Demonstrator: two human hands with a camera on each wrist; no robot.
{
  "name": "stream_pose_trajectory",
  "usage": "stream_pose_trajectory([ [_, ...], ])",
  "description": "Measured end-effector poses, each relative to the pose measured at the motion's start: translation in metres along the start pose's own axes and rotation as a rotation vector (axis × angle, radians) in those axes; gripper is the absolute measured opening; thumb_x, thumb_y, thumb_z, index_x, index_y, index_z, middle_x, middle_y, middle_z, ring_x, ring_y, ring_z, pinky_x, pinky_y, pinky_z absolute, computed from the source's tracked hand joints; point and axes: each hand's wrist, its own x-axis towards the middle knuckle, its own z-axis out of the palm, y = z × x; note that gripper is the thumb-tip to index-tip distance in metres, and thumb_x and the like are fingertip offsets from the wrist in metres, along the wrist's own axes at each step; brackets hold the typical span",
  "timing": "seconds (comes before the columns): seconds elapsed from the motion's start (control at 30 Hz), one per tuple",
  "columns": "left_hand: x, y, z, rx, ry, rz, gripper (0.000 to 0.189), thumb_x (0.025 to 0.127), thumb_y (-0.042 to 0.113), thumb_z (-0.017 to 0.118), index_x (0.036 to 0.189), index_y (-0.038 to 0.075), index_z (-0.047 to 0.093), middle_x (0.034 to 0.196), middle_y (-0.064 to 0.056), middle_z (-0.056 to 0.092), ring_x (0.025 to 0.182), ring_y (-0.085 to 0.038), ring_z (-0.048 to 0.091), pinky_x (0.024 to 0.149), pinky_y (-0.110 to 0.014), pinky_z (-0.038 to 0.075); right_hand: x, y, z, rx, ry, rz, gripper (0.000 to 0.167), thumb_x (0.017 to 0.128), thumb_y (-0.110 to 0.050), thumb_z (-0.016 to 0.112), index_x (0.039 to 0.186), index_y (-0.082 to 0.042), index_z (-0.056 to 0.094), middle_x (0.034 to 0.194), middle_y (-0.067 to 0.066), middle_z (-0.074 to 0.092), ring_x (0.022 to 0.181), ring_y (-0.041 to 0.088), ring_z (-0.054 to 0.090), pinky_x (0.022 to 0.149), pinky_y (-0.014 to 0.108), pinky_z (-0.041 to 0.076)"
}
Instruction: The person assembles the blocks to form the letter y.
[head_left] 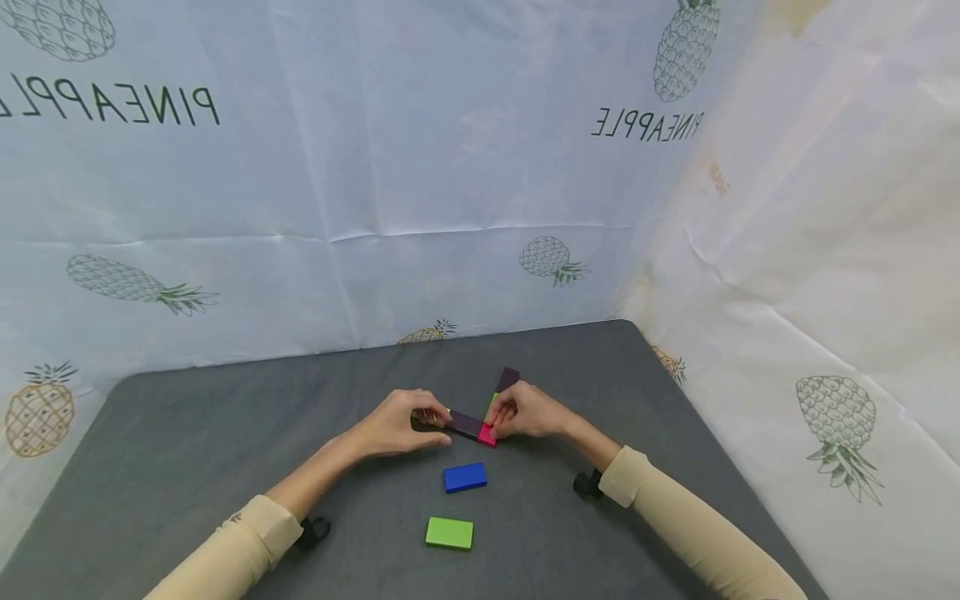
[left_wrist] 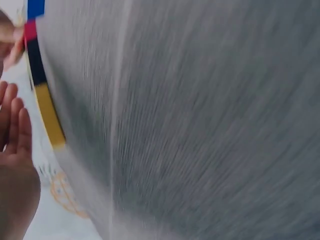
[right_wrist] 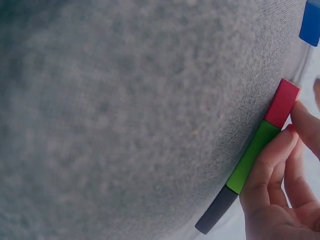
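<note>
Flat coloured blocks lie end to end in a V on the grey table. A red block point(head_left: 487, 434) forms the corner. From it a black block point(head_left: 465, 425) and a yellow block point(left_wrist: 49, 117) run left; a green block point(right_wrist: 254, 156) and another black block point(head_left: 508, 378) run back. My right hand point(head_left: 529, 410) has curled fingers and pinches the red block with its fingertips, close to the green one. Around the yellow end, my left hand point(head_left: 400, 423) arches with thumb and fingers spread apart; in the left wrist view its fingers point(left_wrist: 24, 132) lie beside the row.
A loose blue block point(head_left: 465, 477) lies on the table point(head_left: 360, 525) in front of the V. Nearer still is a loose green block point(head_left: 450, 533). A pineapple-print cloth point(head_left: 420, 183) hangs behind the table and along its right side.
</note>
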Motion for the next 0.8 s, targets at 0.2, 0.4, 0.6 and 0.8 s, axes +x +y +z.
stream_pose_trajectory([
  [0.2,-0.008,0.018,0.016,-0.014,-0.146,-0.049,0.029,0.091,0.028,0.09,0.109,0.008,0.081,0.102,-0.004,0.08,0.088,-0.01,0.072,0.082,-0.023,0.06,0.0,0.0,0.0,-0.006,0.001,-0.003,0.013,0.093,-0.004,0.083,0.104,0.001,0.08,0.092,0.011,0.08,0.076,0.002,0.069,0.071,0.018,0.058],
  [0.4,-0.011,0.031,0.028,0.002,-0.21,-0.114,0.031,0.089,0.033,0.092,0.108,0.011,0.081,0.103,-0.001,0.08,0.089,-0.001,0.069,0.082,-0.019,0.058,0.0,0.0,0.0,-0.001,-0.004,-0.007,0.013,0.093,-0.005,0.082,0.104,0.001,0.079,0.092,0.012,0.08,0.076,0.002,0.069,0.072,0.018,0.058],
  [0.6,-0.013,0.038,0.036,0.041,-0.175,-0.127,0.031,0.087,0.033,0.093,0.105,0.011,0.081,0.096,0.002,0.078,0.085,0.001,0.066,0.078,-0.018,0.057,0.0,0.0,0.0,0.003,-0.001,-0.002,0.012,0.093,-0.004,0.082,0.104,0.001,0.079,0.091,0.011,0.08,0.076,0.003,0.069,0.071,0.018,0.058],
  [0.8,-0.018,0.023,0.049,0.065,-0.094,-0.06,0.024,0.091,0.031,0.088,0.102,0.011,0.08,0.088,0.005,0.075,0.079,0.002,0.062,0.07,-0.017,0.053,0.0,0.002,0.0,0.01,-0.002,0.0,0.013,0.093,-0.005,0.082,0.104,0.001,0.079,0.091,0.012,0.079,0.076,0.003,0.069,0.071,0.018,0.058],
])
